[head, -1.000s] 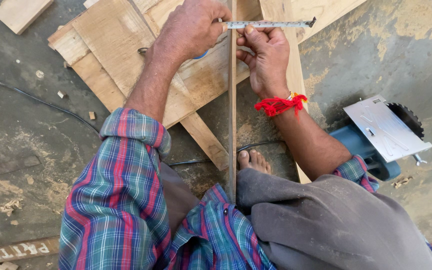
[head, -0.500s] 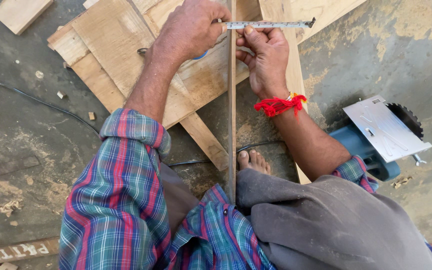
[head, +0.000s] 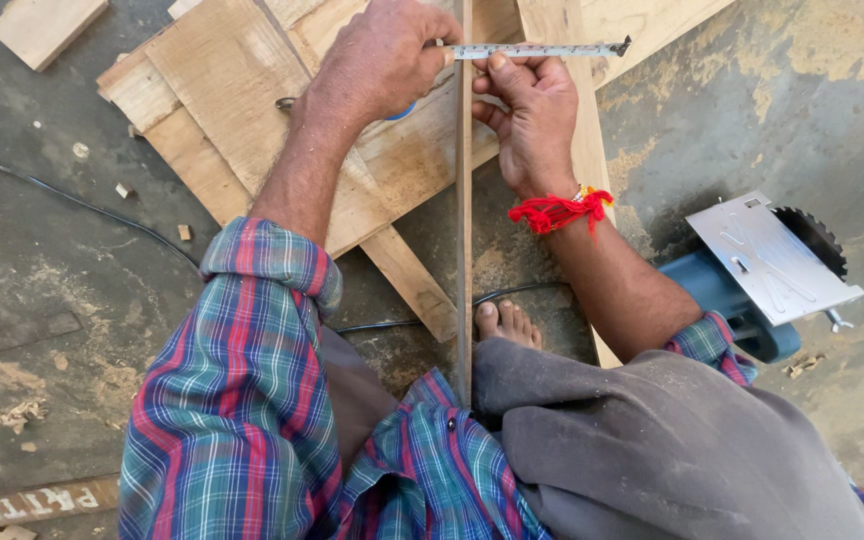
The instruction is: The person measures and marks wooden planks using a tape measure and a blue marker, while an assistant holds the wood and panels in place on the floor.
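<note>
A thin wooden strip [head: 464, 250] ran from the person's lap toward twelve o'clock. A circular saw [head: 762, 275] lay at three o'clock, blade exposed. Farther on, the right hand [head: 530, 110] gripped the strip, thumb pinning a tape measure blade [head: 542, 48]. The left hand [head: 382, 60] was clenched around the tape's case. The tape could slip off true if either grip eased, spoiling the reading.

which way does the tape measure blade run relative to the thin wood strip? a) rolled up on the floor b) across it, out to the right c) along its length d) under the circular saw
B: the tape measure blade lies crosswise over the thin wood strip, its hook end out past the right hand, while the left hand holds the case end.
</note>
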